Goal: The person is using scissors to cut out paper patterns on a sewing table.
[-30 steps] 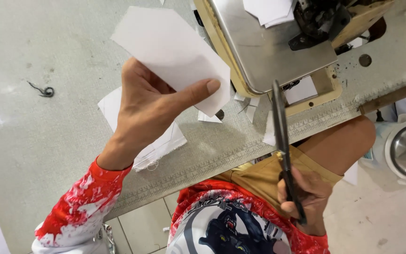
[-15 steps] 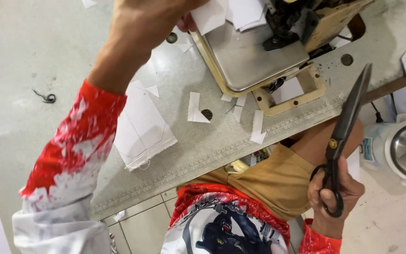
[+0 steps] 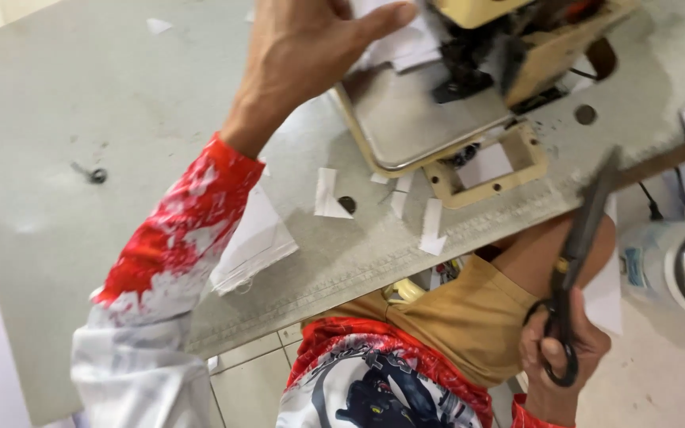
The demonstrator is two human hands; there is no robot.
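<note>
While the right hand (image 3: 560,349) hangs beside the knee, fingers clamped through the handles of dark scissors (image 3: 576,254), the left hand (image 3: 307,51) reaches over the grey tabletop (image 3: 81,103), fingers apart, touching white fabric pieces (image 3: 394,43) beside the sewing machine (image 3: 509,40). More white scraps (image 3: 331,194) lie nearby.

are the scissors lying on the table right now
No, the right hand holds the dark scissors by the handles, off the table edge, above the person's lap.
</note>
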